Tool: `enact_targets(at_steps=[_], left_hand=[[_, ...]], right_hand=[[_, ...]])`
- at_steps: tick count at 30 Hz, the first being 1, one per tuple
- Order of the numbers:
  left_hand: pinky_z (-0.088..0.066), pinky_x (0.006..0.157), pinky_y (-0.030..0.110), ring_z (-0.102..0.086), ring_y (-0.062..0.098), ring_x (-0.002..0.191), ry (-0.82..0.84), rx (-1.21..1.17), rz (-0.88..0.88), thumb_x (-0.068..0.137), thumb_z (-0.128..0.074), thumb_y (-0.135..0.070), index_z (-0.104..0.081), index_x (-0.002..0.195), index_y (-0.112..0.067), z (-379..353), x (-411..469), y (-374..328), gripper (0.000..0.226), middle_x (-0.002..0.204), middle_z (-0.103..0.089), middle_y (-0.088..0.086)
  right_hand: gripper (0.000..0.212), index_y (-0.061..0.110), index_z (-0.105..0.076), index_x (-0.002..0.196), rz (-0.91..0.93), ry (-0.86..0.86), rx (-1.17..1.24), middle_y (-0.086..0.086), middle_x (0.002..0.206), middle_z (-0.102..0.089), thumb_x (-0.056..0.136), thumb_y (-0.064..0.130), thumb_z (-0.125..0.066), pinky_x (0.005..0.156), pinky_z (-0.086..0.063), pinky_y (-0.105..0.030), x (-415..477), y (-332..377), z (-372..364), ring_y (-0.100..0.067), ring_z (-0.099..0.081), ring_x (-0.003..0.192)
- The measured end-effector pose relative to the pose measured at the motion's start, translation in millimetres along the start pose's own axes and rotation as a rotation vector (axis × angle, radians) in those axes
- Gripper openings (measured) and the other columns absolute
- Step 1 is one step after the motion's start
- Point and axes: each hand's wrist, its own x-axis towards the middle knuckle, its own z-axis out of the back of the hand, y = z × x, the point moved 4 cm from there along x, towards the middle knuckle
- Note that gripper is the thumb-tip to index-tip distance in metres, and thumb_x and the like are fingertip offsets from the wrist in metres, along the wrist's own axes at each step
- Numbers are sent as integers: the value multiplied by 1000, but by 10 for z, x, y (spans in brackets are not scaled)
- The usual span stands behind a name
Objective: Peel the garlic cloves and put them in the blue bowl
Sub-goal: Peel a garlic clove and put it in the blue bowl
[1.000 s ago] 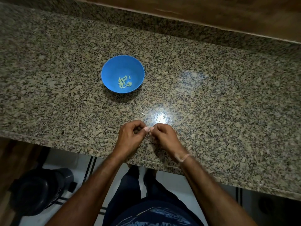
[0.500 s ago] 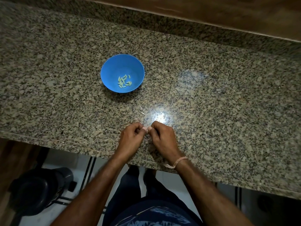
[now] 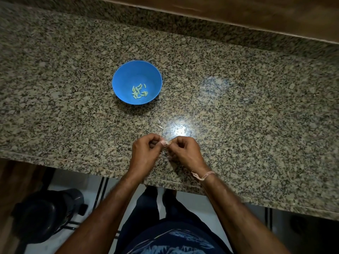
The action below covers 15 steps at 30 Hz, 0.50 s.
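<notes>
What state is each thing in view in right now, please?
blue bowl: upright on the counter, holding peeled cloves.
peeled cloves: heaped on the bowl's bottom.
garlic clove: pinched between both hands, mostly hidden.
left hand: fingers curled, pinching the clove.
right hand: fingers curled, pinching the clove.
skin scraps: loose on the counter beyond the hands.

The bowl [image 3: 128, 74] is the one raised thing on the counter [image 3: 238, 107], its mouth open upward with cloves [image 3: 138, 91] low inside. Flat granite runs left, right and in front of the bowl. Near its front right lie thin peel scraps [image 3: 160, 127], too flat to block. Well behind the bowl, a granite upstand [image 3: 165, 24] walls off the back.
</notes>
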Motion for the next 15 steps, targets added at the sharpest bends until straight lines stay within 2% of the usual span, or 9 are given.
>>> enact_targets(at_steps=[3,5,8,10,11,13,15], left_hand=[[-57,70,20,-72,13,80,59,-318,195,95,-72,-10,-75,101,-10,-53,-9,67,6,89,-77,5],[-55,68,23,-68,13,75,115,-567,361,95,-68,-1,-74,100,-6,-104,-19,109,9,84,-75,7],[-56,65,22,-66,12,73,158,-783,503,95,-64,4,-75,95,-7,-180,5,193,15,82,-75,6],[-56,62,22,-66,12,72,150,-785,520,96,-63,4,-75,96,-6,-186,8,205,15,81,-75,5],[-56,63,23,-66,13,72,135,-695,477,97,-65,1,-75,96,-7,-162,14,204,14,80,-75,5],[-57,65,25,-69,15,73,86,-422,322,96,-69,-6,-77,96,-11,-85,52,164,9,82,-76,6],[-57,70,25,-72,15,78,63,-393,264,96,-71,-8,-76,98,-11,-52,96,139,7,86,-77,7]], right_hand=[[11,10,-72,82,106,-88,-125,-7,75,-73,92,14,-72,58,-51,-17,16,33,5,-8,-63,62],[10,12,-73,82,103,-110,-130,-3,75,-72,91,14,-73,57,-47,-14,34,30,7,-2,-59,61],[8,12,-73,83,94,-127,-96,0,75,-72,91,13,-74,57,-50,-16,24,16,-9,-1,-61,61],[10,14,-71,82,174,-158,-189,1,73,-70,91,14,-74,56,-49,-15,-11,51,-34,-2,-60,60],[11,14,-70,81,199,-162,-230,3,71,-68,92,15,-74,55,-48,-14,-25,63,-49,-2,-58,58],[12,12,-71,81,145,-149,-190,5,69,-67,92,16,-74,52,-46,-12,-22,38,-53,2,-56,55],[12,11,-72,82,83,-144,-132,4,70,-69,92,16,-74,53,-45,-11,2,-2,-44,3,-58,55]])
